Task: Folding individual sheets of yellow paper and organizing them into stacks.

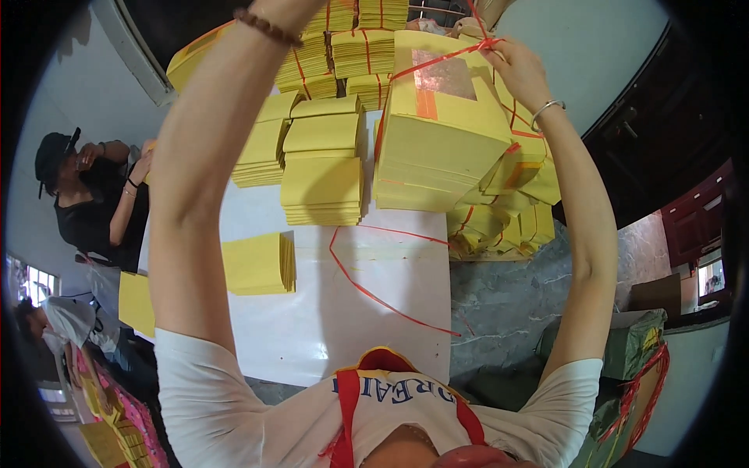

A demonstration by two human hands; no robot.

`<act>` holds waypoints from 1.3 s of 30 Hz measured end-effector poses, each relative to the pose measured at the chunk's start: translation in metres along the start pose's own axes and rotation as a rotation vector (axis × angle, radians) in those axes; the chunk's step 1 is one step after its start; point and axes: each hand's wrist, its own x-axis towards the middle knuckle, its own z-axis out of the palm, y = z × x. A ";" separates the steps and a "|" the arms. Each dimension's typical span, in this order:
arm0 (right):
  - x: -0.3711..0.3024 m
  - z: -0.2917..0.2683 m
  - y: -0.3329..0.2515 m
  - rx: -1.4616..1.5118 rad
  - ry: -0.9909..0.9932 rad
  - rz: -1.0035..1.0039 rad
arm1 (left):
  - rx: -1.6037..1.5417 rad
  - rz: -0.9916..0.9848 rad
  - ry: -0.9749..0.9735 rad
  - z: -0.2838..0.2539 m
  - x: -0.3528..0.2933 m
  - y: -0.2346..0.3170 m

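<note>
My right hand [519, 72] is raised at the upper right, its fingers pinched on a red plastic string [445, 61]. The string runs across the top of a tall stack of yellow paper [449, 152] and on up past the upper edge. A shiny square patch with an orange strip shows on the stack's top sheet. My left forearm [207, 140], with a beaded bracelet at the wrist, reaches out past the upper edge, so the left hand's fingers are out of sight. Another red string [374, 299] lies loose and bent on the white tabletop [312, 335].
Folded yellow paper piles [320, 187] stand left of the stack, with tied bundles [363, 54] behind. A small pile [257, 264] lies nearer me. More bundles [507, 230] sit beyond the table's right edge. A person in black [94, 187] is at the left; another bends below.
</note>
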 end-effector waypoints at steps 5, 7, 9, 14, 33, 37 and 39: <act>-0.012 0.006 0.031 -0.050 0.270 -0.146 | -0.941 -0.280 -0.704 -0.033 0.010 0.036; -0.007 0.006 0.014 0.023 0.341 -0.169 | -1.223 -0.170 -0.882 -0.035 -0.010 0.040; -0.011 -0.003 -0.007 0.467 0.092 0.073 | -1.526 -0.051 -1.057 -0.022 -0.029 0.044; -0.028 -0.002 0.020 0.530 0.133 0.056 | -0.749 -0.301 -0.706 0.087 -0.069 0.059; -0.162 -0.001 0.084 0.942 0.158 0.798 | -1.062 -0.897 -0.422 0.119 -0.116 0.017; -0.199 0.001 0.112 0.988 0.218 0.960 | -1.091 -0.920 -0.578 0.125 -0.117 0.025; -0.201 0.011 0.104 1.017 0.161 0.978 | -1.038 -0.819 -0.600 0.114 -0.125 0.020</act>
